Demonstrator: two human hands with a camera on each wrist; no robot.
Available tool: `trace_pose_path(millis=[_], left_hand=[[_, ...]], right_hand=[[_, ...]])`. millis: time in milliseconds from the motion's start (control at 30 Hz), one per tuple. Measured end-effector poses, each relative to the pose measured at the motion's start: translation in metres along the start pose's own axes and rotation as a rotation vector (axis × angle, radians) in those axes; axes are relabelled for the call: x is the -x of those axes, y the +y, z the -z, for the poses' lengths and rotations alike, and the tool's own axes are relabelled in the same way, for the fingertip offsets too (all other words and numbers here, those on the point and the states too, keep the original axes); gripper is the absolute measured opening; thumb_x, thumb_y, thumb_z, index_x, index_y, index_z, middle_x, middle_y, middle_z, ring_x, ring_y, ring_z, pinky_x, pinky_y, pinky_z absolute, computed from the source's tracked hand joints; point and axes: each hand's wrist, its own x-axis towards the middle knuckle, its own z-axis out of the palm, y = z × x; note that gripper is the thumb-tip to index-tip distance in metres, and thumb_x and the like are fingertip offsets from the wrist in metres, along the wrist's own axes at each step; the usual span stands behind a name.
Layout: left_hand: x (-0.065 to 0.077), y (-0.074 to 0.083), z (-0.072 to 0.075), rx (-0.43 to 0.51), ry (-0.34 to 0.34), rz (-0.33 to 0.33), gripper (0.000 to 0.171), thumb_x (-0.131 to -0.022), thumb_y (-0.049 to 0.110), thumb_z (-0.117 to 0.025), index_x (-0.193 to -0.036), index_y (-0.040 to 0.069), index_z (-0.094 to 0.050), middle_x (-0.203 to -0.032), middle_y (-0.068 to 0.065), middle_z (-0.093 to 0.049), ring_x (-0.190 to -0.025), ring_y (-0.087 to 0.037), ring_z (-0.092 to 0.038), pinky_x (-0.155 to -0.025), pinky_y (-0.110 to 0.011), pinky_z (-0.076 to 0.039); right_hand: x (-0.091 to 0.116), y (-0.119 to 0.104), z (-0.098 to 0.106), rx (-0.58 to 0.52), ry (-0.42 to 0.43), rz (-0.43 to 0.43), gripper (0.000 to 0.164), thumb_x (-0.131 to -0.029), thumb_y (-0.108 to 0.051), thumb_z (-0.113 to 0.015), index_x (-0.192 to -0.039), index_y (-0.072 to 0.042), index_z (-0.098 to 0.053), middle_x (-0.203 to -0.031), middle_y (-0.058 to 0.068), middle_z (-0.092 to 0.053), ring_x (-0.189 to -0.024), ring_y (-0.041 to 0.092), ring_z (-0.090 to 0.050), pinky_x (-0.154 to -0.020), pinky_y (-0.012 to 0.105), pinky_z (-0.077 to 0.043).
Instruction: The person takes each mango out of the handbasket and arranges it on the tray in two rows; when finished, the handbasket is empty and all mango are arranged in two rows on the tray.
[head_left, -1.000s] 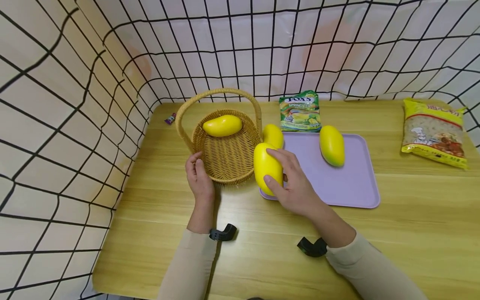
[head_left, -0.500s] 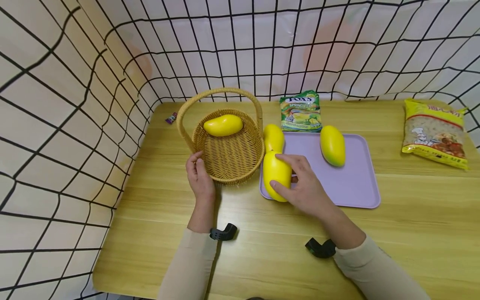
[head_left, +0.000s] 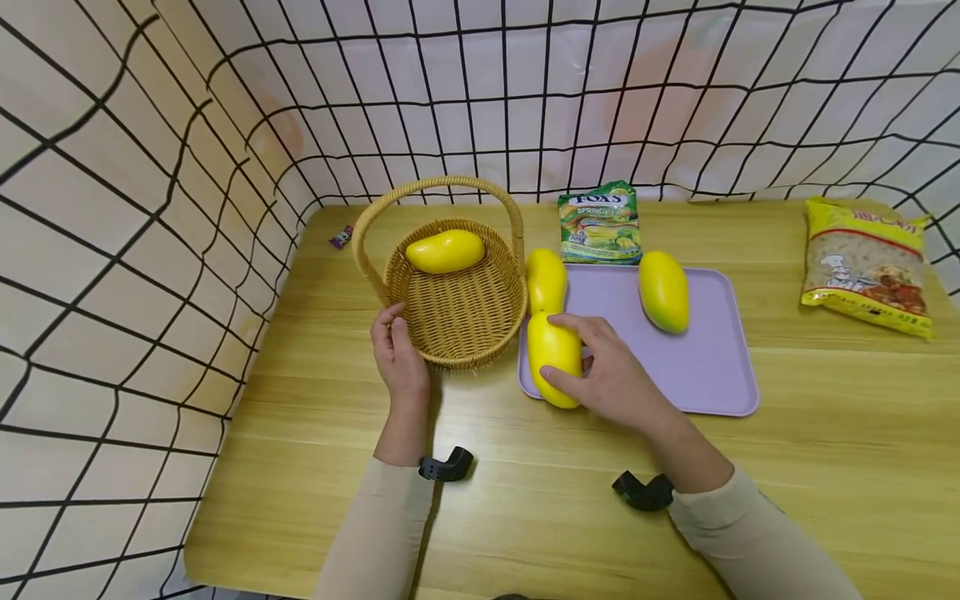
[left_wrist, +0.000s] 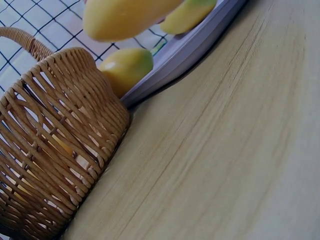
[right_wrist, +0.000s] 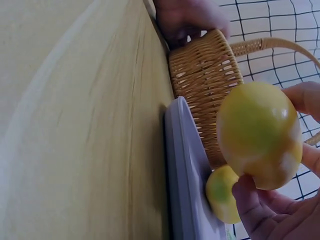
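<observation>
My right hand (head_left: 611,375) grips a yellow mango (head_left: 553,358), thumb on the near side and fingers at the far end. In the right wrist view this mango (right_wrist: 257,135) is held above the lilac tray (right_wrist: 187,165). A second mango (head_left: 547,279) lies at the tray's left edge, beside the wicker basket (head_left: 461,362). Farther right on the tray (head_left: 697,375) rests a third mango (head_left: 664,292). My left hand (head_left: 401,358) holds the basket's near left rim, its fingers partly hidden. Inside the basket lies another mango (head_left: 446,252).
A green candy bag (head_left: 600,225) lies behind the tray. At the far right is a yellow-and-clear food bag (head_left: 866,267). A small purple wrapped sweet (head_left: 341,237) sits left of the basket. Grid-patterned cloth (head_left: 502,100) stands along the wooden table's back and left.
The right hand has shifted the mango rightward and a little nearer to me, away from the basket to over the tray's left edge. The left hand and basket stay put.
</observation>
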Motion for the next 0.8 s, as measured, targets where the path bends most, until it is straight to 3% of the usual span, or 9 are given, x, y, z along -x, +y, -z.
trace_pose_path(millis=[200, 400, 667, 800], left_hand=[[0.0, 0.0, 0.0, 0.03, -0.01, -0.002, 0.03, -0.105, 0.017, -0.042, -0.124, 0.001, -0.059, -0.137, -0.009, -0.053, -0.123, -0.031, -0.052, -0.1, -0.034, -0.042], [0.0, 0.0, 0.001, 0.032, -0.015, 0.007, 0.03, -0.106, 0.017, -0.041, -0.125, 0.002, -0.058, -0.137, -0.008, -0.052, -0.121, -0.03, -0.052, -0.098, -0.033, -0.043], [0.001, 0.001, 0.0, 0.018, -0.016, 0.002, 0.03, -0.106, 0.018, -0.041, -0.124, 0.003, -0.059, -0.138, -0.009, -0.052, -0.128, -0.03, -0.051, -0.103, -0.034, -0.041], [0.001, 0.001, 0.0, 0.033, -0.01, 0.0, 0.03, -0.105, 0.017, -0.042, -0.124, 0.0, -0.059, -0.138, -0.009, -0.052, -0.123, -0.031, -0.052, -0.099, -0.034, -0.043]], right_hand=[[-0.003, 0.004, -0.006, -0.029, -0.052, -0.031, 0.072, -0.09, -0.046, -0.075, -0.152, -0.026, -0.043, -0.145, 0.013, -0.047, -0.109, 0.028, -0.062, -0.09, 0.04, -0.057], [-0.007, 0.008, -0.012, -0.059, -0.058, -0.048, 0.072, -0.091, -0.048, -0.073, -0.153, -0.025, -0.042, -0.141, 0.012, -0.051, -0.113, 0.027, -0.062, -0.09, 0.039, -0.059], [-0.012, 0.01, -0.015, -0.058, -0.055, -0.056, 0.071, -0.092, -0.049, -0.072, -0.153, -0.024, -0.044, -0.141, 0.011, -0.055, -0.111, 0.025, -0.06, -0.092, 0.04, -0.054], [-0.013, 0.011, -0.015, -0.053, -0.053, -0.064, 0.071, -0.092, -0.05, -0.072, -0.152, -0.025, -0.045, -0.138, 0.009, -0.057, -0.109, 0.024, -0.06, -0.09, 0.037, -0.052]])
